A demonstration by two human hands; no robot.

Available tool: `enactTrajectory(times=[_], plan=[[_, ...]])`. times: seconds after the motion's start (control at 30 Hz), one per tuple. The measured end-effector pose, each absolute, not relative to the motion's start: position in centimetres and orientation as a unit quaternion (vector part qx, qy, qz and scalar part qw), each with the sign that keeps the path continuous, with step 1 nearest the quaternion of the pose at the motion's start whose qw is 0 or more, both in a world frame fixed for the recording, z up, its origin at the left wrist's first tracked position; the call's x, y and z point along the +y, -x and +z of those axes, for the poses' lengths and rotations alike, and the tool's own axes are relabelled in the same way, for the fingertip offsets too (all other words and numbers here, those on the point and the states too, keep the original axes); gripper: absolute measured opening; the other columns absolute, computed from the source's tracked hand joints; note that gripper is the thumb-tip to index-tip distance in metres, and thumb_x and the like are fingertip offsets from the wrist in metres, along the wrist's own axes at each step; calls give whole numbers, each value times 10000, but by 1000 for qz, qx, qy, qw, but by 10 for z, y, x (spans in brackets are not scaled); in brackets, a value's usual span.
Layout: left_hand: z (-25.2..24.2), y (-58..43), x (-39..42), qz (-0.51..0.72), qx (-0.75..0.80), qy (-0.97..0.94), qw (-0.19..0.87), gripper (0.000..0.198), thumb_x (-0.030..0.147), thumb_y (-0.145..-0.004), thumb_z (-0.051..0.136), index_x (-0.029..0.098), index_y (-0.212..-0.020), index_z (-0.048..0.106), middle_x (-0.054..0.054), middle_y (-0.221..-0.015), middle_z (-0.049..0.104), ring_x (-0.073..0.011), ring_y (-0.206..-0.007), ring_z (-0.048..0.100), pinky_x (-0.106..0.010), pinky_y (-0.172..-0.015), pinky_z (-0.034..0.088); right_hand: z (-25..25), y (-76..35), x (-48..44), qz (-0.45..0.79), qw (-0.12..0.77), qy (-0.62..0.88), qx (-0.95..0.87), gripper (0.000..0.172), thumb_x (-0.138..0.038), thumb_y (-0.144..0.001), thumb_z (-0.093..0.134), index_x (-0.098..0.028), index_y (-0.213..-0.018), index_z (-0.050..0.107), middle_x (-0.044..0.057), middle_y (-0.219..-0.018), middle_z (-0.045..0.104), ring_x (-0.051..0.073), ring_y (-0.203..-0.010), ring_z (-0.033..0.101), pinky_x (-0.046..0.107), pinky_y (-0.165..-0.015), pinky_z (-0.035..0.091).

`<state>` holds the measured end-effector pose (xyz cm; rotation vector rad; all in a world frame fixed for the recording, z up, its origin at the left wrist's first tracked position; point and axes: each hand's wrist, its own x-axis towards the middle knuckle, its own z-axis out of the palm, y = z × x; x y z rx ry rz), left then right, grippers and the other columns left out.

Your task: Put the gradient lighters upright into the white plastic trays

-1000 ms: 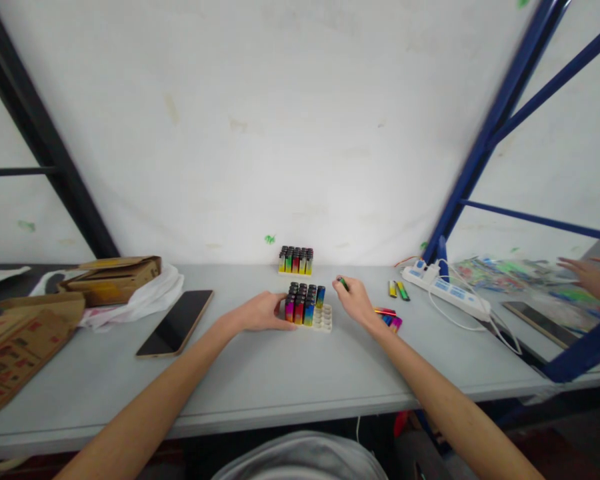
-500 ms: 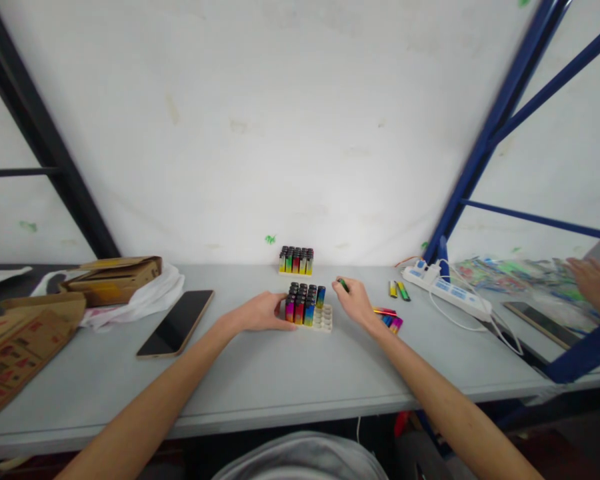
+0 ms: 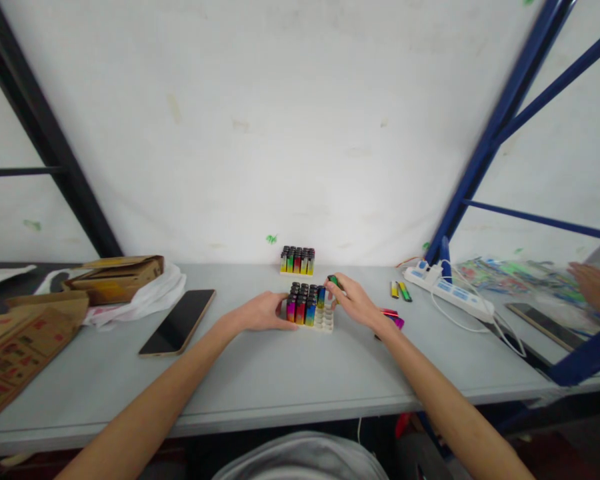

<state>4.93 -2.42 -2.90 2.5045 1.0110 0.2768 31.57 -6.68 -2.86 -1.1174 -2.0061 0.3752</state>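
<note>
Several lighters point(image 3: 301, 309) with black tops and shiny multicoloured bodies stand upright in a white holed tray point(image 3: 325, 321). My left hand point(image 3: 266, 312) is closed round the left end of this tray, thumb at the near corner; its fingertips are hidden behind the lighters. Pinched in my right hand point(image 3: 351, 300) is a green lighter point(image 3: 333, 280), held upright by the tray's far right corner. Whether its lower end sits in a hole I cannot tell. Bare holes show along the tray's right side. Behind stands a second tray of lighters point(image 3: 297, 260), near the wall.
Loose yellow and green lighters point(image 3: 404, 291) lie on the right; pink-red ones point(image 3: 393, 317) are partly under my right forearm. Further right are a power strip point(image 3: 450, 291) with cables and another person's hand point(image 3: 595, 288). A phone point(image 3: 179, 323) and cardboard boxes point(image 3: 120, 279) are on the left.
My right hand has moved left with the green lighter, from beside the tray to its far right corner. My left hand stays at the tray's left end.
</note>
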Motion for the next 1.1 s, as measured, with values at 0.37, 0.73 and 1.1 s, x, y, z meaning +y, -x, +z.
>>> enactTrajectory(times=[0.37,0.73,1.1], plan=[[-29,-50,-24,99,366,-898,223,581,634,-708,677,182,-1070,627,-1,-750,639,-190,-657,576,-258,-573,371,-23,-322,-71,105,343,451,-818,292,-475,-974,476,-202,-970,578,3,-705,621,164,-643,557,278,-638,409],[-28,-50,-26,101,369,-897,222,596,631,-706,682,180,-1092,634,1,-749,641,-185,-652,569,-256,-571,364,-29,-323,-68,183,333,424,-822,282,-411,-919,584,-212,-1110,528,-32,-690,622,151,-629,592,262,-634,445],[-30,-49,-23,89,378,-897,211,572,640,-695,682,174,-1022,625,-4,-747,634,-189,-651,562,-261,-567,353,-21,-363,-54,-27,372,574,-729,298,-403,-1001,401,-190,-1054,603,49,-791,658,189,-734,597,305,-760,441]])
